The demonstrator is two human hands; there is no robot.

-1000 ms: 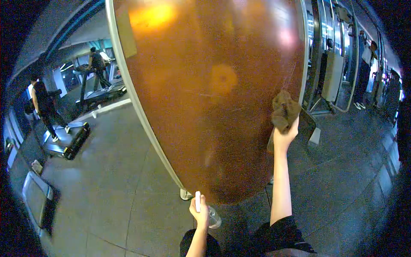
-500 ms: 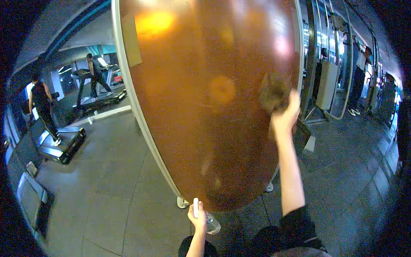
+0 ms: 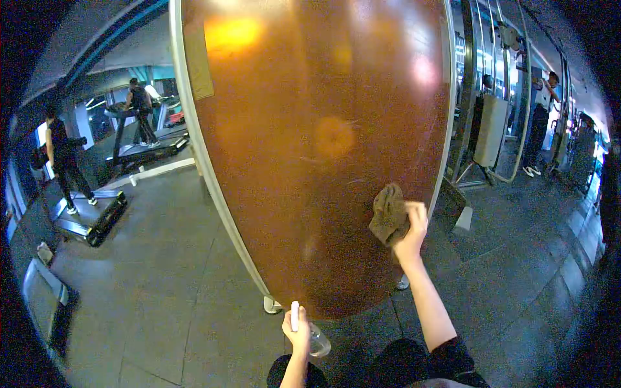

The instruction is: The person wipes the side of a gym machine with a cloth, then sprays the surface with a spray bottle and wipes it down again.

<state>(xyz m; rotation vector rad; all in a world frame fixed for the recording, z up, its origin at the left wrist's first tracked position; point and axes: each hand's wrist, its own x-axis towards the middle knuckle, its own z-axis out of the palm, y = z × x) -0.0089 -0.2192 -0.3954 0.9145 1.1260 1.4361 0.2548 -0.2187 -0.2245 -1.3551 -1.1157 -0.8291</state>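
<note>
**Cloth pressed low on a glossy brown panel**

The tall panel (image 3: 310, 161) fills the middle of the view. Its top is cut off by the picture's edge, and the lower rim bulges with the lens. What stands behind it is hidden. Of its supports, only a pale foot (image 3: 270, 304) at the lower left and another, half covered, near the right arm can be made out.

The right hand (image 3: 412, 234) is closed around a bunched cloth (image 3: 388, 213), pressing it flat against the panel's lower right part, just inside the edge. The fingers are mostly buried in the folds.

The left hand (image 3: 299, 331) sits low, just below the panel's bottom rim. It is wrapped around a spray bottle (image 3: 317, 340) whose white nozzle pokes up above the thumb. The clear body is partly hidden by the palm, and its contents cannot be judged.

The panel is smooth and shiny, a warm brown with soft orange and pink glare spots and faint streaks. A thin pale frame (image 3: 213, 174) rims it. The cloth is a duller brown, thick and nubbly.

The floor (image 3: 162, 291) is grey, matt and jointed into large tiles. At far left, blurred and small, a person (image 3: 61, 155) stands on a dark treadmill (image 3: 97, 220).
</note>
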